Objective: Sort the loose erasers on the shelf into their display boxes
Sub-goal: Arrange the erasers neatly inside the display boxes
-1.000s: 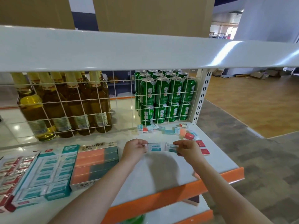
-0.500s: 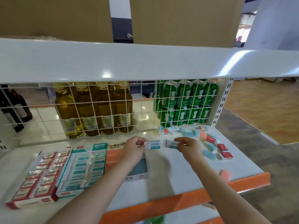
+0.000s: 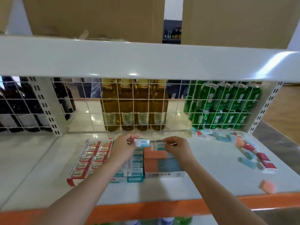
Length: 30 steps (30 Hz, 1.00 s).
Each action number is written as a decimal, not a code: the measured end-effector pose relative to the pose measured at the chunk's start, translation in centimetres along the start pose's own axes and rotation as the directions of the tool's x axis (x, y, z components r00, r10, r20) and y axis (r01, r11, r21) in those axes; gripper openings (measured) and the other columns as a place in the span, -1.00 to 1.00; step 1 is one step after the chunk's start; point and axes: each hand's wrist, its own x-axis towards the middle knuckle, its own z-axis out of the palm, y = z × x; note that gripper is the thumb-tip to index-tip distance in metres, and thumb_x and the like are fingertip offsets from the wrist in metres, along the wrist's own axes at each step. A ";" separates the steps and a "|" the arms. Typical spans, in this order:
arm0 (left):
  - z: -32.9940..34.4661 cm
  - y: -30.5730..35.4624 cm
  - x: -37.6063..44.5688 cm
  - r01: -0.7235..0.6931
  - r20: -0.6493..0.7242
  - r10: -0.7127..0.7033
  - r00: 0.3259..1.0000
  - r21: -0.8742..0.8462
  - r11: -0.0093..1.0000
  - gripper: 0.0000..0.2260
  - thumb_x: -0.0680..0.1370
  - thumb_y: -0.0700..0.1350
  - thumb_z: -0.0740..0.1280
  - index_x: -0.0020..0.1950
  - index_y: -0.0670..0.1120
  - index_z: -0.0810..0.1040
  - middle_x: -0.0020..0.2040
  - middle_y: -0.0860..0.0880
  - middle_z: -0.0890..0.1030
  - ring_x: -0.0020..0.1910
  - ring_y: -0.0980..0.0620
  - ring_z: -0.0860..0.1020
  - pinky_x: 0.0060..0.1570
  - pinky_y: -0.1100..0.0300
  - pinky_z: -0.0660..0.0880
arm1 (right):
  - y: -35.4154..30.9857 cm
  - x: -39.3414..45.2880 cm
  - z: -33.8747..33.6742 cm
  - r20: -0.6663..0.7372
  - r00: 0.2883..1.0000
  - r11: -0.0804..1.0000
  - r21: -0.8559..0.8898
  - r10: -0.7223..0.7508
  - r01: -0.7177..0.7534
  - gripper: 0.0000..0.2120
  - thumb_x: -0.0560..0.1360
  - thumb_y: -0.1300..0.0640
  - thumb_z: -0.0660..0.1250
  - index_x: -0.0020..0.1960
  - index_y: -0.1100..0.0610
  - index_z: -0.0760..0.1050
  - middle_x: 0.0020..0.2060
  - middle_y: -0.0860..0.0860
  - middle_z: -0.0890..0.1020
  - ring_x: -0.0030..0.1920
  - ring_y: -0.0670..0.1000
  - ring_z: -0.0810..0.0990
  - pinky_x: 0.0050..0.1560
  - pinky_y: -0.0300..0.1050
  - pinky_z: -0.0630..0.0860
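Observation:
My left hand [image 3: 124, 149] pinches a teal-and-white eraser [image 3: 142, 142] above the teal display box [image 3: 134, 177]. My right hand [image 3: 177, 147] pinches a second teal-and-white eraser [image 3: 158, 146] over the orange-and-teal display box [image 3: 164, 174]. The two erasers are side by side, a little apart. A red display box [image 3: 76, 180] full of red-and-white erasers lies left of the teal one. Loose erasers [image 3: 248, 148] in red, teal and orange lie scattered on the right of the shelf, and one orange eraser [image 3: 267, 186] sits near the front edge.
A white wire grid [image 3: 90, 108] backs the shelf [image 3: 48, 176], with yellow bottles [image 3: 134, 108], green cans [image 3: 224, 106] and dark bottles [image 3: 21, 108] behind it. A white upper shelf [image 3: 146, 62] overhangs. The front edge is orange [image 3: 146, 211].
Both hands, each holding its eraser, have moved left from the loose pile to above the display boxes. The view has swung left with them.

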 end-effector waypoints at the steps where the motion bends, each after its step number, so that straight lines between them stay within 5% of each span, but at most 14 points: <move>1: -0.7 -0.5 -0.1 -0.002 0.008 0.001 1.000 0.021 1.000 -0.78 0.55 -0.26 0.25 0.13 -0.03 0.56 0.11 0.04 0.55 0.02 0.14 0.46 0.01 0.27 0.41 | -0.2 -0.1 0.9 0.032 0.999 1.000 0.000 -0.002 0.002 -0.83 0.48 0.35 0.28 0.02 0.22 0.59 -0.18 -0.01 0.58 -0.23 -0.11 0.55 -0.35 -0.43 0.47; 5: -2.8 -2.3 -0.4 0.017 0.050 -0.022 0.999 0.106 0.994 -0.80 0.55 -0.24 0.26 0.13 -0.06 0.57 0.13 0.01 0.57 0.01 0.13 0.46 -0.18 0.39 0.36 | -0.7 -0.6 3.7 0.135 0.991 1.000 -0.013 -0.018 0.020 -0.88 0.49 0.34 0.29 -0.05 0.19 0.57 -0.25 -0.05 0.58 -0.25 -0.10 0.57 -0.36 -0.41 0.50; 12: -5.0 -4.9 -1.5 0.038 0.165 -0.076 0.983 0.220 0.975 -0.81 0.53 -0.23 0.28 0.07 -0.02 0.59 0.12 0.00 0.57 0.01 0.11 0.48 0.03 0.24 0.47 | -0.9 -1.1 6.3 0.257 0.966 0.993 -0.111 -0.010 0.040 -0.81 0.48 0.29 0.32 -0.24 0.05 0.48 -0.24 -0.10 0.56 -0.11 -0.04 0.59 -0.05 -0.16 0.60; 18: -5.2 -5.7 -1.6 0.014 0.202 -0.072 0.977 0.275 0.961 -0.79 0.53 -0.25 0.28 0.12 -0.07 0.57 0.17 -0.03 0.57 0.02 0.11 0.49 -0.24 0.43 0.42 | -1.4 -1.6 6.6 0.253 0.967 0.958 -0.267 -0.035 0.104 -0.91 0.51 0.23 0.31 -0.02 0.17 0.57 -0.15 -0.08 0.55 -0.16 -0.14 0.51 -0.19 -0.38 0.50; 23: -5.3 -5.7 -1.8 -0.027 0.192 -0.045 0.980 0.356 0.934 -0.80 0.55 -0.20 0.26 0.14 -0.08 0.57 0.17 -0.02 0.58 0.12 0.05 0.53 0.13 0.19 0.49 | -1.6 -2.1 6.9 0.293 0.954 0.928 -0.368 0.054 0.060 -0.83 0.52 0.20 0.30 0.10 0.15 0.55 0.05 -0.01 0.56 -0.06 -0.07 0.50 -0.09 -0.30 0.52; 30: -5.5 -5.3 -2.3 -0.232 0.314 0.103 0.944 0.408 0.883 -0.76 0.59 -0.12 0.23 0.22 -0.09 0.56 0.17 0.00 0.55 -0.03 0.16 0.48 -0.04 0.33 0.42 | -2.0 -2.3 7.3 0.299 0.954 0.883 -0.456 0.037 0.108 -0.79 0.53 0.19 0.29 0.16 0.14 0.53 0.15 0.02 0.53 0.02 -0.04 0.52 0.01 -0.20 0.56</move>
